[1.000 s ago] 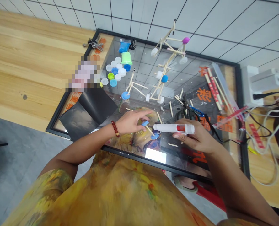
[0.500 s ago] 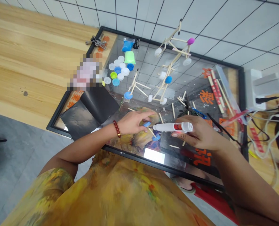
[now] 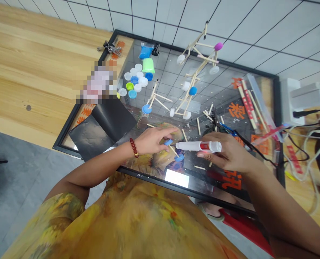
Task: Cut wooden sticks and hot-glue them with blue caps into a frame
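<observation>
Between thumb and fingers, my left hand (image 3: 156, 140) pinches a blue bottle cap (image 3: 168, 142). A short wooden stick (image 3: 173, 150) runs from that cap to a second blue cap (image 3: 179, 158), like an axle with two wheels. In my right hand (image 3: 226, 151) is a white pen-shaped tool (image 3: 188, 146) with a red panel on its side. Its tip points left and is close to the stick, by the held cap; whether they touch I cannot tell. Stick-and-cap models (image 3: 194, 77) stand farther back on the glass.
Loose bottle caps (image 3: 134, 80), a green pack (image 3: 148, 66) and a blue pack (image 3: 145, 51) lie back left. Black sheets (image 3: 106, 126) are beside my left wrist. Cut sticks (image 3: 198, 126) and dark-handled scissors (image 3: 216, 120) lie ahead. Cables and a white power strip (image 3: 289, 102) are right.
</observation>
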{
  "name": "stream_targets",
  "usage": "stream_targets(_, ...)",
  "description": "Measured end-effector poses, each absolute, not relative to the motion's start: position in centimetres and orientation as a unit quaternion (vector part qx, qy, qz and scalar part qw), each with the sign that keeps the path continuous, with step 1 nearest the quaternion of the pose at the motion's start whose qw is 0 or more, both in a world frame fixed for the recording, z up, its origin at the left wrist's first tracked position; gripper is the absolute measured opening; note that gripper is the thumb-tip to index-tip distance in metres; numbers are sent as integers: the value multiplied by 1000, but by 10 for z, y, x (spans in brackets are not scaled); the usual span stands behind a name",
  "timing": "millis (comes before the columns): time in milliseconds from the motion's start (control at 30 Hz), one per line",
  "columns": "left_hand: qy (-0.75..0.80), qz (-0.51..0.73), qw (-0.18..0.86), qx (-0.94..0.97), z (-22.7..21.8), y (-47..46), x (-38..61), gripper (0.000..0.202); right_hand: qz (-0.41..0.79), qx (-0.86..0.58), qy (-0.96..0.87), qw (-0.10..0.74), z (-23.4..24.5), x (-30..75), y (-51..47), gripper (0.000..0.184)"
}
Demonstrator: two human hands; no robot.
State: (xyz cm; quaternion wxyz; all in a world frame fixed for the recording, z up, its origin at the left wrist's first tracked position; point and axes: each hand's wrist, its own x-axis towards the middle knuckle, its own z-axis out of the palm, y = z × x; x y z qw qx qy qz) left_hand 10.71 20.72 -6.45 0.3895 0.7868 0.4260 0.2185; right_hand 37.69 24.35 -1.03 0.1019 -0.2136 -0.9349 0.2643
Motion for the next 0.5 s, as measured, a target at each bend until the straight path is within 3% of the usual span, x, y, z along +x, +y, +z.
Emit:
stream_targets(167, 424, 221, 391, 786, -65, 207, 107, 76, 308, -204, -921, 121, -8, 383, 243, 9)
stream_targets(500, 423, 228, 397, 782, -70, 206, 106, 68, 253, -207, -935, 136, -14, 409, 220, 36)
